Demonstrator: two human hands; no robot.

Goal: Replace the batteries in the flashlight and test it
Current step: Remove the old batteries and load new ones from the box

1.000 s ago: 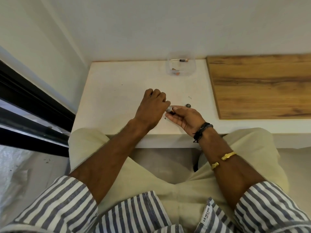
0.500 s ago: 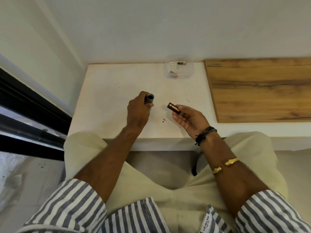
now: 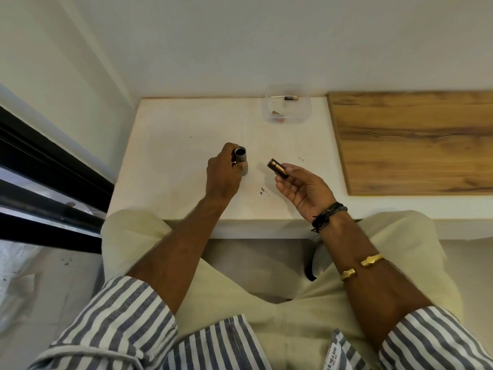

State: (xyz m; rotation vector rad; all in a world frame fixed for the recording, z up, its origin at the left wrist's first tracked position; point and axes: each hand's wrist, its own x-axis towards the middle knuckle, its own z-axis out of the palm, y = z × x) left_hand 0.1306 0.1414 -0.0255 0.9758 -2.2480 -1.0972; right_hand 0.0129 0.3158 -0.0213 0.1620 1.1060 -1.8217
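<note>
My left hand (image 3: 222,174) grips a small grey flashlight body (image 3: 241,160), held upright over the white table (image 3: 173,145) with its open end facing up. To its right, my right hand (image 3: 304,190) pinches a copper-and-black battery (image 3: 278,168) between thumb and fingers, its end pointing toward the flashlight. A gap of bare table separates the two. At the back of the table stands a clear plastic container (image 3: 288,108) holding another battery (image 3: 290,98) and small reddish pieces.
A wooden board (image 3: 413,140) covers the right part of the surface. Small dark specks (image 3: 262,192) lie on the table between my hands. A dark window frame (image 3: 40,166) runs along the left. My knees sit under the table's front edge.
My hands, joined at the flashlight a second ago, have parted: the left carried the flashlight body leftward, the right came away holding the battery. Little has shifted in the last half second.
</note>
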